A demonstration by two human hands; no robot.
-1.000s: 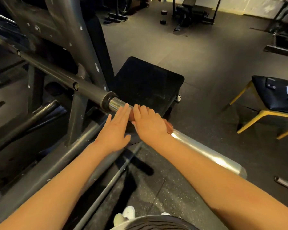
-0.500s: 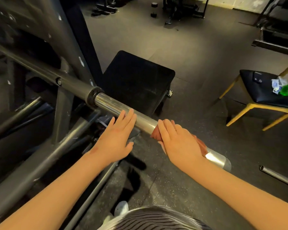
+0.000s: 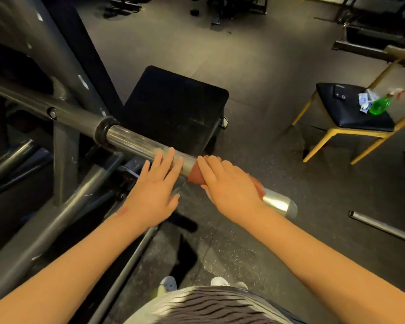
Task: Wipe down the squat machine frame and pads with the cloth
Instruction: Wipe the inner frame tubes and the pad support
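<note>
The right grip [image 3: 232, 185] was curled over the cloth [image 3: 194, 175], which looked soft and light, on the hard, slippery bar [image 3: 136, 141]. The left grip [image 3: 154, 192] lay flat, holding nothing.

Rubber floor [image 3: 255, 66], squat machine frame [image 3: 62, 164], chair [image 3: 351, 119], tube [image 3: 384, 228]

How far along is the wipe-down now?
Done: nothing provably clean, though the chrome bar sleeve shines. In hand: the right hand holds the cloth on that sleeve; the left hand rests flat beside it. Left: the grey frame and black pad.
</note>
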